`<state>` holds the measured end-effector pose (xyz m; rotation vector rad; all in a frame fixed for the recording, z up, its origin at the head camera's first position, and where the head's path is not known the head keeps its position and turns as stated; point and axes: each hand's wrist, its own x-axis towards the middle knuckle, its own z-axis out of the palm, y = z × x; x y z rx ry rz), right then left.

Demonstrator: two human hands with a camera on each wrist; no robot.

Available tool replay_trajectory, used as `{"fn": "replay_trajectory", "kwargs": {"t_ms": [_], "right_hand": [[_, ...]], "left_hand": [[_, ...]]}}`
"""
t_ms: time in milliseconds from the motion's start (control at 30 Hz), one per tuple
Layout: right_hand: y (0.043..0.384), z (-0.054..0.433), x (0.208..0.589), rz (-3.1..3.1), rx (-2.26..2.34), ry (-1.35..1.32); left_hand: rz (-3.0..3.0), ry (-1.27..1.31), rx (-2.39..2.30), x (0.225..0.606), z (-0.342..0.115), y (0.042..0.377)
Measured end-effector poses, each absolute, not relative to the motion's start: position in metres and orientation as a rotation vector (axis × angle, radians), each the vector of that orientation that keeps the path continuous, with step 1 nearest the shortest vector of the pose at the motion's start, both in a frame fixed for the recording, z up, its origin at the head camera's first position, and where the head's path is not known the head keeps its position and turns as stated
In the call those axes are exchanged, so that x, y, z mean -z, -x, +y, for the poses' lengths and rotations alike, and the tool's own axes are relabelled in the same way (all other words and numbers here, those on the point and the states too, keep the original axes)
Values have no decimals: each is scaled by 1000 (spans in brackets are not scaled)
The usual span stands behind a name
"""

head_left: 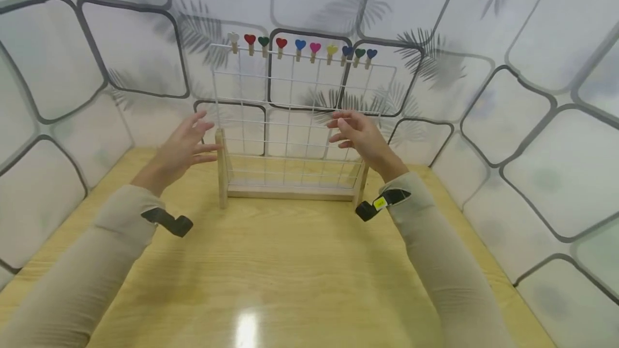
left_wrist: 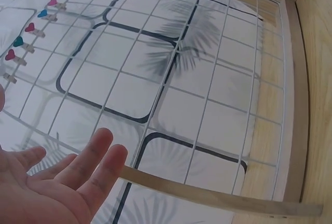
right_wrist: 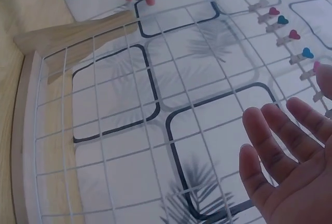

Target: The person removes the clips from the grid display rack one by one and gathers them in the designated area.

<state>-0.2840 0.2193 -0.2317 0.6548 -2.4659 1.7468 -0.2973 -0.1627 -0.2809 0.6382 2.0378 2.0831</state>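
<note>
A white wire grid rack on a wooden stand stands upright at the back of the table. Along its top wire sits a row of small wooden clothespins with coloured hearts, among them a red heart clothespin, a pink one and a yellow one. My left hand is raised beside the left post, fingers spread and nothing held. In front of the grid's right half hovers my right hand, its fingers loosely bent and holding nothing. Both palms face inward in the wrist views.
A wood-grain table spreads in front of the rack. Patterned white fabric walls close in the back and both sides. Black straps with small cameras are worn on both wrists.
</note>
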Motion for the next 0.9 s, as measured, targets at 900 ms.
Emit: {"fn": "replay_trajectory", "kwargs": {"t_ms": [900], "right_hand": [[318,140,130,-2252,-1880,-818]], "left_hand": [[2035,-552,-2032,278,-140,321]]}}
